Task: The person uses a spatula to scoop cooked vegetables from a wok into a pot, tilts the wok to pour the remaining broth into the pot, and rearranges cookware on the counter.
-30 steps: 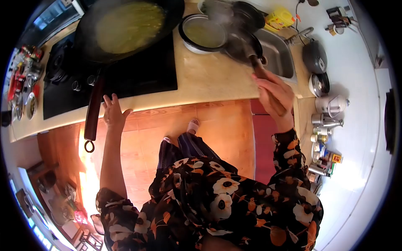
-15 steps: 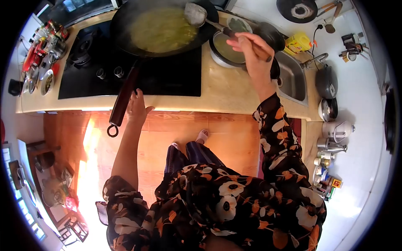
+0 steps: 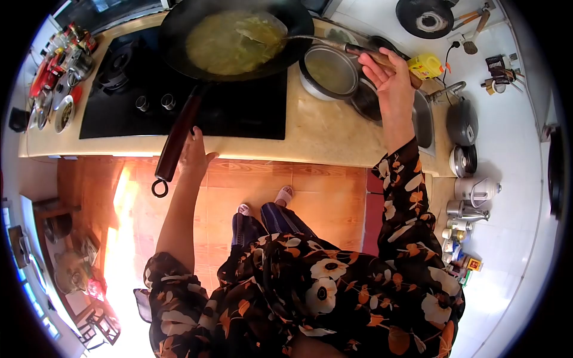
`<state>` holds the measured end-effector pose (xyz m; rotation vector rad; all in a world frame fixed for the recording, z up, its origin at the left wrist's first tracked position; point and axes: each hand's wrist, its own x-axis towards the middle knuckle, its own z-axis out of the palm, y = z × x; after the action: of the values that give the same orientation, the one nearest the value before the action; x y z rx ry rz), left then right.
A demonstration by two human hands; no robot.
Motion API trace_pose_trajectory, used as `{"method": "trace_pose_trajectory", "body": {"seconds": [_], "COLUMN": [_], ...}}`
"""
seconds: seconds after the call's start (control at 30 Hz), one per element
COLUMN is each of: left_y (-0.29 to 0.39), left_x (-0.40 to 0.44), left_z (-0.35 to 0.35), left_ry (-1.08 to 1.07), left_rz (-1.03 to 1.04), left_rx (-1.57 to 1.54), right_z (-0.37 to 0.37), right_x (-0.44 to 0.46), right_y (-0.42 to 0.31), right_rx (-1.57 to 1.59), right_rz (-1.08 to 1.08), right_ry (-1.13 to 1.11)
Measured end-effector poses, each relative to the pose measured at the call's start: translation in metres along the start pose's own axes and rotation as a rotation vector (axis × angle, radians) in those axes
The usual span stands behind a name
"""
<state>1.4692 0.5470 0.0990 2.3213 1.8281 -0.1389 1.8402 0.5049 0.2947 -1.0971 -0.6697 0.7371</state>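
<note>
The right hand (image 3: 395,89) is closed on the ladle (image 3: 353,49) by its wooden end. From this grip, the ladle points left, passing the pot's (image 3: 314,90) far rim, into the soup (image 3: 218,45) inside the wok (image 3: 173,56). The left hand (image 3: 193,156) is open, beside the wok handle (image 3: 181,131).

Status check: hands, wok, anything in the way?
Right hand holds utensil, head in wok. Left hand at counter edge. Filled pot crowds wok's right.

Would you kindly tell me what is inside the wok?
The wok holds yellowish liquid with greenish pieces in it, and the head of the ladle reaches in. The wok's bottom and anything under the cloudy surface are hidden.
</note>
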Motion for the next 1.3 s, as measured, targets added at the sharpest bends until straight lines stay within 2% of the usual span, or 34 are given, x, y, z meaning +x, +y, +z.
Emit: {"method": "trace_pose_trajectory", "body": {"seconds": [0.2,0.53,0.7,0.83,1.0,1.23,1.3], "left_y": [0.004,0.003,0.001,0.006,0.000,0.004,0.002], "left_x": [0.002,0.002,0.000,-0.002,0.000,-0.001,-0.001], "left_z": [-0.005,-0.005,0.003,-0.010,0.004,-0.002,0.002], "left_ry": [-0.075,-0.085,0.008,-0.055,-0.009,-0.016,-0.009], "left_rz": [-0.042,-0.026,-0.007,-0.011,0.002,-0.004,-0.002], "left_rx": [-0.012,-0.042,0.050,0.048,0.033,0.033,0.026], "right_z": [-0.007,-0.035,-0.065,-0.094,-0.122,-0.146,-0.130], "right_x": [-0.006,-0.008,-0.019,-0.023,-0.034,-0.048,-0.054], "right_y": [-0.020,-0.043,-0.071,-0.100,-0.128,-0.099,-0.076], "right_rx": [-0.002,0.020,0.046,0.018,-0.039,-0.088,-0.280], "right_rz": [0.001,-0.004,0.003,-0.047,-0.088,-0.038,-0.055], "right_ry": [-0.017,0.010,0.105,0.202,0.213,0.153,0.166]}}
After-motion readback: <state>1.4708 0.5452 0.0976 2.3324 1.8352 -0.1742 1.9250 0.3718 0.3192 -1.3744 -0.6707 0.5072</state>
